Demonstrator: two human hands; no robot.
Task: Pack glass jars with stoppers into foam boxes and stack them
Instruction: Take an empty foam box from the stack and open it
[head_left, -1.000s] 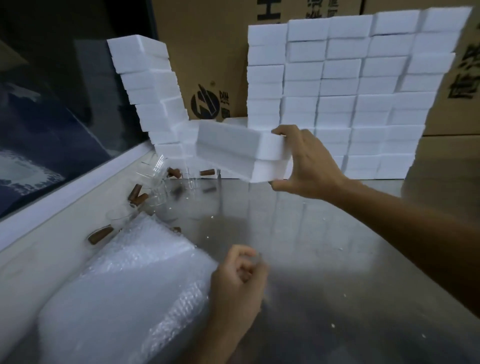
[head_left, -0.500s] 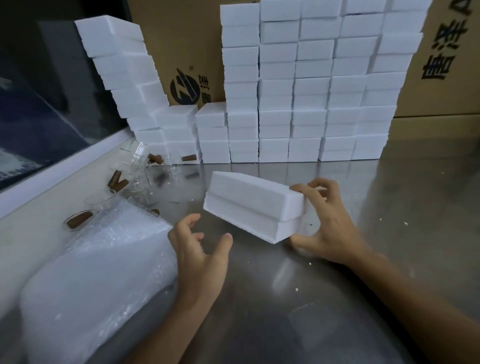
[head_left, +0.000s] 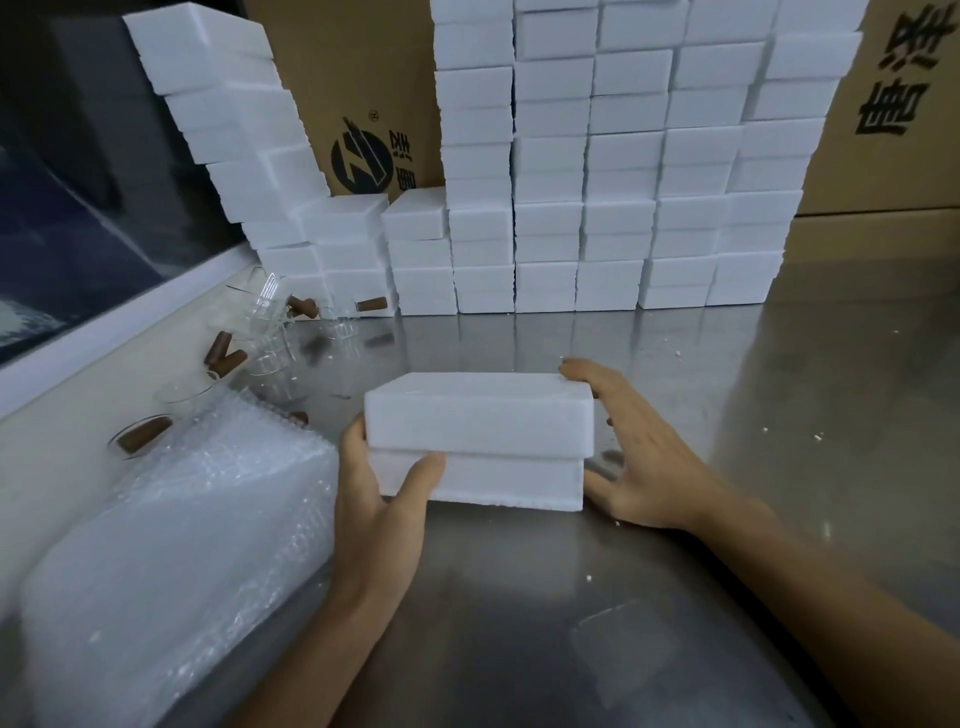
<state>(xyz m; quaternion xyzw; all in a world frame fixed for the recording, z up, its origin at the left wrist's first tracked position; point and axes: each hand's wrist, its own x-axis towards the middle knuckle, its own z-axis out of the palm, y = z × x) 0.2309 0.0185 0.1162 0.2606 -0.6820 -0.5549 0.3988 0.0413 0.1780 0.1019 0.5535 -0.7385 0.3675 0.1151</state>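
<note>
Meanwhile, both hands hold an unlabelled foam box (head_left: 480, 441).

A closed foam box on the steel table, stacks of others behind, loose jars at the left.

The white foam box (head_left: 480, 439) lies flat, lid on, its seam showing along the front. More white foam boxes (head_left: 613, 171) stand in tall neat columns at the back, with a leaning stack (head_left: 234, 135) at the left end. Clear glass jars (head_left: 270, 332) lie tipped on their sides near that stack, each plugged with a brown stopper (head_left: 226, 356).
</note>
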